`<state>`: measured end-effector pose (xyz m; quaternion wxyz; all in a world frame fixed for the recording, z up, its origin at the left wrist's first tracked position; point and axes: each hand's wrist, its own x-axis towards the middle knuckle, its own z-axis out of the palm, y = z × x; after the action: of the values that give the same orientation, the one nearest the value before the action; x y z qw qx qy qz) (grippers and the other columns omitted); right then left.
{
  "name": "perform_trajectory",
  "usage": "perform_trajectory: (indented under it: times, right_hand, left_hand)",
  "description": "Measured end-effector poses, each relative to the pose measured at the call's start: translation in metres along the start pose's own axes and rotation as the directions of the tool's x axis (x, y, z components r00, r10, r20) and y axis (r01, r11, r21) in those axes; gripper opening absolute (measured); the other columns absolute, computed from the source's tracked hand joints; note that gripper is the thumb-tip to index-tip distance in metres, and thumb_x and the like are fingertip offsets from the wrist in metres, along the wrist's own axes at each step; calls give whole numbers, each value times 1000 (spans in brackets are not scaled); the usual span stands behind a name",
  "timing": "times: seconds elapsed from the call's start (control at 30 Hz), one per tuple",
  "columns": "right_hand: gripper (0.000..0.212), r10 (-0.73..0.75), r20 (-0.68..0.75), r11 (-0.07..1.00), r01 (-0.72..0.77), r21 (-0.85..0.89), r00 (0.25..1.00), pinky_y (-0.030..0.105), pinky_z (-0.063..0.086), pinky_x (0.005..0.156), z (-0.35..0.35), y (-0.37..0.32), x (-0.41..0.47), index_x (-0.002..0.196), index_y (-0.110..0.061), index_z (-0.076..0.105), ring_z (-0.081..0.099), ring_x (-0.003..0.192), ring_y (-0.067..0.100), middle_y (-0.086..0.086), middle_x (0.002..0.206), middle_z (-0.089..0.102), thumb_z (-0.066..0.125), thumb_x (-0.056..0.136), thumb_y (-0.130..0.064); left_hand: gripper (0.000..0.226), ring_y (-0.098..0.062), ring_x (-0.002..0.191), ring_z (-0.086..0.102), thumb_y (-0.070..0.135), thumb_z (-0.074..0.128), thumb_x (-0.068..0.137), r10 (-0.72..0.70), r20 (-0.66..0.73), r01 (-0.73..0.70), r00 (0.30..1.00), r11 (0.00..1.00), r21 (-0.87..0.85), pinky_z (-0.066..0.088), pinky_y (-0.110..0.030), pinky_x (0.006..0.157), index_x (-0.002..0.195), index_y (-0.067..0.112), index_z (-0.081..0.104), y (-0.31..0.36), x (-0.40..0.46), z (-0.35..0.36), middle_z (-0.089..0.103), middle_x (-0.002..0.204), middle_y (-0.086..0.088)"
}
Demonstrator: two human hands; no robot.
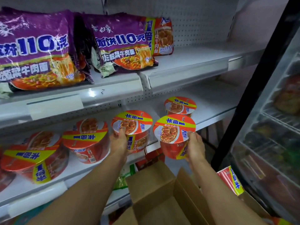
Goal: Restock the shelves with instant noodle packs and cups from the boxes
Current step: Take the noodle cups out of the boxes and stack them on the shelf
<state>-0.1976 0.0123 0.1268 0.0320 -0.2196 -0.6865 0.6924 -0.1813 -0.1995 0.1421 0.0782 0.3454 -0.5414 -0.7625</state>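
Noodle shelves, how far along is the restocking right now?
Partly done. Purple noodle packs fill the left of the upper shelf, and several cups already stand on the lower shelf. In hand: the left hand grips one cup and the right hand another cup, both at the lower shelf's edge. Left: both shelves have bare space on the right, and an open cardboard box sits below.

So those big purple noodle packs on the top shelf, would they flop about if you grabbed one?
Probably. The purple noodle packs are crinkly film bags leaning slumped on the top shelf, so likely floppy. Glossy wrapping suggests they are slippery. They look puffy, so probably light for their size.
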Motion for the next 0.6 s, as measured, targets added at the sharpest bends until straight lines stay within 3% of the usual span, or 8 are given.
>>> perform_trajectory:
  times: [0.07, 0.2, 0.3, 0.47, 0.53, 0.6]
  right_hand:
    - [37, 1, 0, 999, -1, -38, 1000, 37, 53, 83, 3, -1, 7, 120, -22, 57, 66, 89, 19, 3, 106, 68, 43, 94, -44]
    - [49, 20, 17, 999, -19, -35, 1000, 44, 55, 84, 10, -1, 16, 120, -26, 58, 68, 88, 20, 2, 103, 69, 44, 82, -55]
    - [64, 29, 29, 999, -28, -36, 999, 46, 56, 84, 13, 0, 22, 123, -29, 56, 68, 88, 20, 1, 104, 69, 42, 70, -63]
    - [45, 62, 57, 998, -62, -1, 996, 45, 56, 83, 17, 0, 28, 127, -27, 52, 68, 88, 18, 0, 102, 69, 45, 90, -51]
    - [44, 71, 69, 997, -73, 26, 995, 43, 55, 84, 20, 0, 29, 130, -26, 50, 67, 90, 18, 0, 106, 68, 45, 93, -49]
    - [42, 81, 79, 995, -84, 47, 994, 41, 55, 83, 24, -2, 30, 130, -25, 50, 66, 91, 17, 1, 107, 68, 46, 94, -47]
  left_hand:
    - [56, -31, 92, 63, 41, 52, 95, -9, -5, 9, 1000, 1000, -20, 53, -51, 73, 143, 24, 27, 2, 7, 6, 60, 119, -14]
    - [54, -30, 89, 64, 43, 54, 94, -18, -63, 16, 998, 999, -36, 53, -50, 84, 138, 17, 35, 1, 24, 10, 63, 116, -13]
    - [57, -32, 101, 64, 48, 53, 93, -4, -103, 0, 995, 999, -39, 50, -52, 92, 139, 19, 37, -1, 36, 11, 62, 122, -13]
    - [72, -38, 117, 54, 65, 51, 80, 50, -194, -43, 980, 998, 43, 42, -54, 101, 141, 32, 33, -8, 51, 9, 56, 132, -10]
    - [91, -39, 116, 55, 75, 47, 62, 46, -235, -28, 971, 997, 78, 43, -53, 100, 140, 29, 37, -18, 66, 4, 57, 131, -11]
    - [96, -39, 114, 57, 76, 44, 59, 44, -238, -16, 970, 993, 120, 45, -52, 99, 139, 23, 40, -23, 67, 1, 58, 130, -14]
